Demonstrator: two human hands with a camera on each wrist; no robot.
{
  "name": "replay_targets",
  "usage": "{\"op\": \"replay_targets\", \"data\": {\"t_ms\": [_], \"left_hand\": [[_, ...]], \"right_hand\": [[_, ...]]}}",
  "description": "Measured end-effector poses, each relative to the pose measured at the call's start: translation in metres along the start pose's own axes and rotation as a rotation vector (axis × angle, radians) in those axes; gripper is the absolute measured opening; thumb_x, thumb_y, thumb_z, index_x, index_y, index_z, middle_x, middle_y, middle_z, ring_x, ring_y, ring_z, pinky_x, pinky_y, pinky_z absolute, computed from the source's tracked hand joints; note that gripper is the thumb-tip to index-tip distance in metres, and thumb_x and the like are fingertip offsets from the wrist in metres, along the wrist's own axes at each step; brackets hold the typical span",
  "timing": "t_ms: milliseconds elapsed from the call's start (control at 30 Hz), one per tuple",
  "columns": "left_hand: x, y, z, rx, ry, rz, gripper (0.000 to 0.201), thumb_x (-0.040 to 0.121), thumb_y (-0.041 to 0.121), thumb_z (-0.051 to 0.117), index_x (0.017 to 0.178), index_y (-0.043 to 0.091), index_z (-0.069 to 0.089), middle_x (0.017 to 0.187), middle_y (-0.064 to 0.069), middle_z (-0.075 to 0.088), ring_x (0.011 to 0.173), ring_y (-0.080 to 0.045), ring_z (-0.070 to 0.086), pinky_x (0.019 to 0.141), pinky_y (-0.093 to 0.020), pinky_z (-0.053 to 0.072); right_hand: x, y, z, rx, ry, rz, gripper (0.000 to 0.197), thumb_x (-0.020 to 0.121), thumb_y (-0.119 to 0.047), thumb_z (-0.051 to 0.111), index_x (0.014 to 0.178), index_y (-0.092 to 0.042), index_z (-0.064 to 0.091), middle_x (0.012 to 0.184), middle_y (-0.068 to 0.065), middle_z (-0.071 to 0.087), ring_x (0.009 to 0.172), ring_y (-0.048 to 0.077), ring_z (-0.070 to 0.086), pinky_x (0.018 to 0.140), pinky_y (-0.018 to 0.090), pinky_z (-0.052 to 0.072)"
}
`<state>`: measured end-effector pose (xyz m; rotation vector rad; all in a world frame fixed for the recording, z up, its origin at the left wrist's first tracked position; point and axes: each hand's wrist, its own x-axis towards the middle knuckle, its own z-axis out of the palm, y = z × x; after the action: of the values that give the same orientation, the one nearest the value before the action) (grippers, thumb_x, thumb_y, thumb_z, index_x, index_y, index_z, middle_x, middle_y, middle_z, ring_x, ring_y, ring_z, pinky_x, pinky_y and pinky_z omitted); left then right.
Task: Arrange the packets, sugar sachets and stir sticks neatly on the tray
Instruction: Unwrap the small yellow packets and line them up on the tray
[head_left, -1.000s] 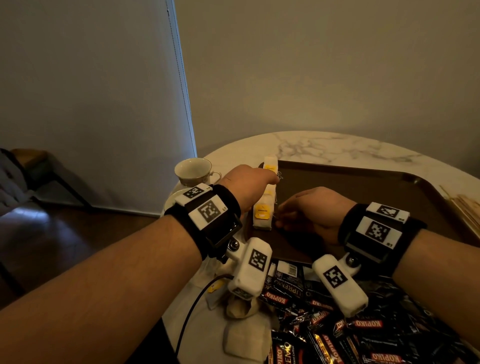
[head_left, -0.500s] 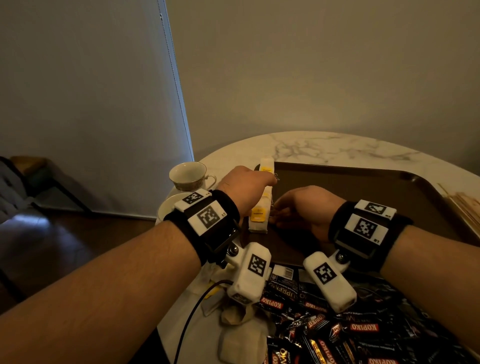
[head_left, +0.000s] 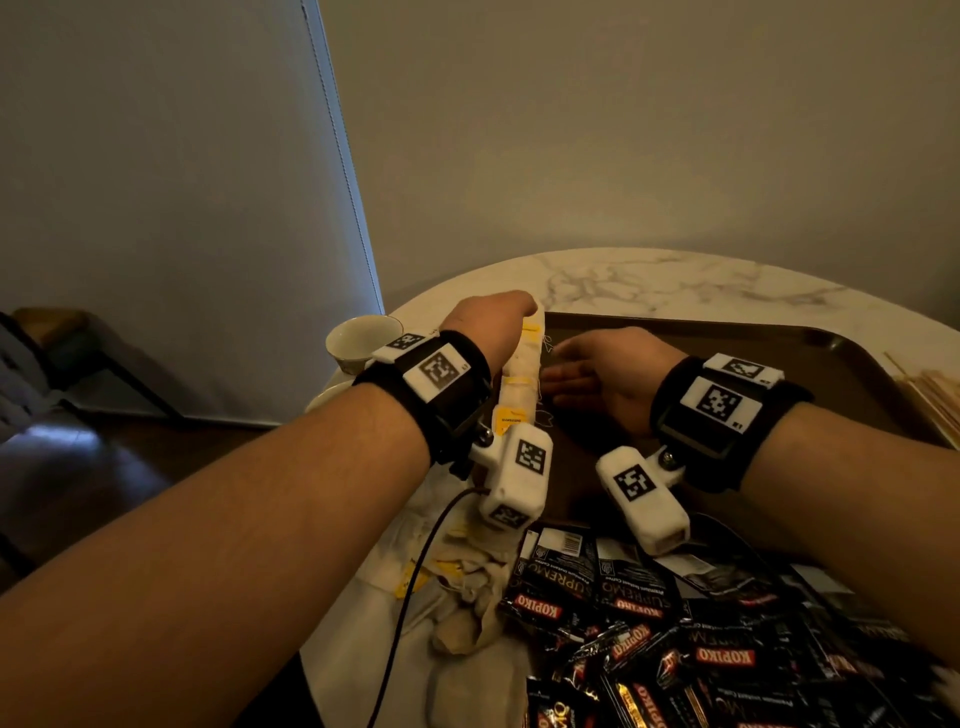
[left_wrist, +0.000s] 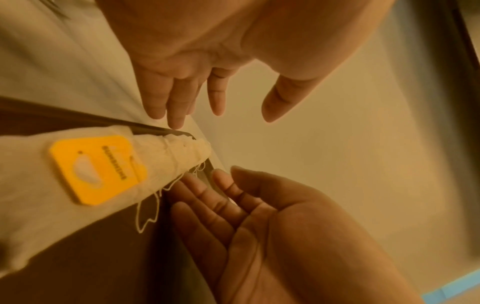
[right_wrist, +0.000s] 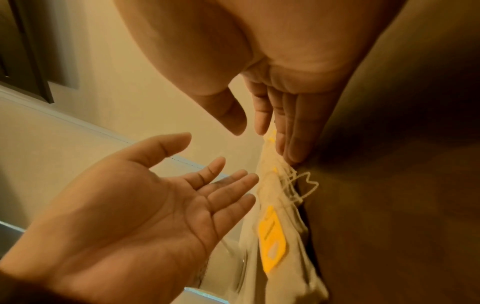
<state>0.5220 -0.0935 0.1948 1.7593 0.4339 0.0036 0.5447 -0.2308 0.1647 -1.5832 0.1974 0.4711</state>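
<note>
A row of cream tea bags with yellow tags (head_left: 519, 384) lies along the left edge of the dark brown tray (head_left: 727, 374). My left hand (head_left: 493, 322) is at the row's left side near its far end, fingers straight, holding nothing. My right hand (head_left: 587, 374) lies on the tray at the row's right side, fingers straight and pointing at the bags. In the left wrist view the left fingers (left_wrist: 179, 102) reach down by the tray rim beside a tagged tea bag (left_wrist: 78, 185). The right wrist view has the right fingers (right_wrist: 291, 133) against the row (right_wrist: 280, 236).
Black Kopiko coffee packets (head_left: 649, 623) are heaped at the table's near edge, with loose tea bags (head_left: 467, 597) to their left. Wooden stir sticks (head_left: 930, 395) lie right of the tray. A cup on a saucer (head_left: 363, 338) stands left of my left hand.
Both hands were curled at the tea bags; now their fingers are straight. They have slid farther along the row, the left hand up to its far end.
</note>
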Motion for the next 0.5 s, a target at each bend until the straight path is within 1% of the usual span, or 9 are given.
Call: {"op": "replay_targets", "data": {"t_ms": [33, 67, 100, 167, 200, 300, 367, 433, 500], "left_hand": [[0.002, 0.002, 0.001, 0.003, 0.008, -0.008, 0.027, 0.095, 0.033, 0.064, 0.117, 0.016, 0.067, 0.135, -0.014, 0.063, 0.122, -0.034, 0.061, 0.104, -0.044, 0.051], [0.005, 0.004, 0.001, 0.008, 0.021, -0.014, 0.019, 0.096, 0.034, 0.063, 0.109, 0.02, 0.064, 0.131, -0.011, 0.063, 0.121, -0.033, 0.061, 0.106, -0.044, 0.05], [0.008, 0.006, 0.002, 0.007, 0.036, -0.024, 0.014, 0.097, 0.034, 0.062, 0.102, 0.022, 0.06, 0.125, -0.007, 0.062, 0.12, -0.031, 0.061, 0.107, -0.044, 0.049], [0.014, 0.008, 0.006, -0.001, 0.057, -0.035, 0.012, 0.098, 0.034, 0.061, 0.097, 0.023, 0.054, 0.116, -0.005, 0.058, 0.12, -0.03, 0.061, 0.108, -0.042, 0.048], [0.018, 0.01, 0.007, -0.006, 0.063, -0.044, 0.012, 0.098, 0.033, 0.061, 0.097, 0.023, 0.055, 0.115, -0.005, 0.058, 0.119, -0.03, 0.061, 0.107, -0.042, 0.048], [0.025, 0.01, 0.01, -0.022, 0.072, -0.06, 0.013, 0.097, 0.031, 0.062, 0.101, 0.019, 0.06, 0.117, -0.008, 0.061, 0.115, -0.031, 0.062, 0.106, -0.041, 0.049], [0.029, 0.009, 0.011, -0.008, 0.07, -0.066, 0.014, 0.097, 0.031, 0.062, 0.104, 0.018, 0.063, 0.119, -0.008, 0.062, 0.115, -0.031, 0.063, 0.104, -0.04, 0.05], [0.031, 0.01, 0.011, -0.001, 0.059, -0.07, 0.011, 0.098, 0.03, 0.061, 0.1, 0.02, 0.06, 0.116, -0.007, 0.06, 0.115, -0.031, 0.063, 0.103, -0.04, 0.049], [0.031, 0.012, 0.009, 0.003, 0.044, -0.07, 0.013, 0.099, 0.03, 0.059, 0.102, 0.017, 0.062, 0.115, -0.008, 0.06, 0.111, -0.03, 0.062, 0.1, -0.038, 0.048]], "right_hand": [[0.004, -0.003, -0.001, 0.014, 0.019, -0.011, 0.011, 0.103, -0.014, 0.052, 0.103, -0.008, 0.062, 0.103, 0.017, 0.075, 0.097, 0.03, 0.073, 0.086, 0.04, 0.06], [0.01, -0.006, -0.003, 0.034, 0.045, -0.024, 0.01, 0.103, -0.015, 0.052, 0.104, -0.009, 0.06, 0.106, 0.017, 0.074, 0.098, 0.03, 0.073, 0.085, 0.04, 0.06], [0.016, -0.009, -0.004, 0.055, 0.07, -0.037, 0.011, 0.103, -0.016, 0.053, 0.107, -0.009, 0.059, 0.108, 0.018, 0.073, 0.099, 0.03, 0.073, 0.083, 0.039, 0.06], [0.029, -0.014, -0.005, 0.091, 0.1, -0.059, 0.016, 0.103, -0.016, 0.053, 0.115, -0.008, 0.057, 0.11, 0.017, 0.071, 0.1, 0.031, 0.072, 0.081, 0.039, 0.06], [0.035, -0.015, -0.005, 0.101, 0.105, -0.063, 0.017, 0.103, -0.016, 0.053, 0.117, -0.008, 0.056, 0.11, 0.017, 0.07, 0.1, 0.03, 0.072, 0.081, 0.039, 0.06], [0.049, -0.019, -0.003, 0.104, 0.087, -0.055, 0.013, 0.104, -0.015, 0.05, 0.115, -0.009, 0.052, 0.108, 0.016, 0.069, 0.099, 0.029, 0.072, 0.083, 0.039, 0.061], [0.058, -0.021, -0.003, 0.083, 0.079, -0.055, 0.016, 0.103, -0.014, 0.05, 0.116, -0.007, 0.054, 0.108, 0.016, 0.07, 0.099, 0.029, 0.073, 0.084, 0.039, 0.061], [0.066, -0.025, -0.003, 0.061, 0.092, -0.073, 0.018, 0.103, -0.015, 0.051, 0.118, -0.007, 0.055, 0.109, 0.015, 0.07, 0.099, 0.029, 0.072, 0.087, 0.041, 0.061], [0.07, -0.028, -0.003, 0.047, 0.083, -0.083, 0.02, 0.103, -0.016, 0.051, 0.121, -0.009, 0.056, 0.109, 0.013, 0.069, 0.1, 0.028, 0.071, 0.09, 0.042, 0.059]]}}
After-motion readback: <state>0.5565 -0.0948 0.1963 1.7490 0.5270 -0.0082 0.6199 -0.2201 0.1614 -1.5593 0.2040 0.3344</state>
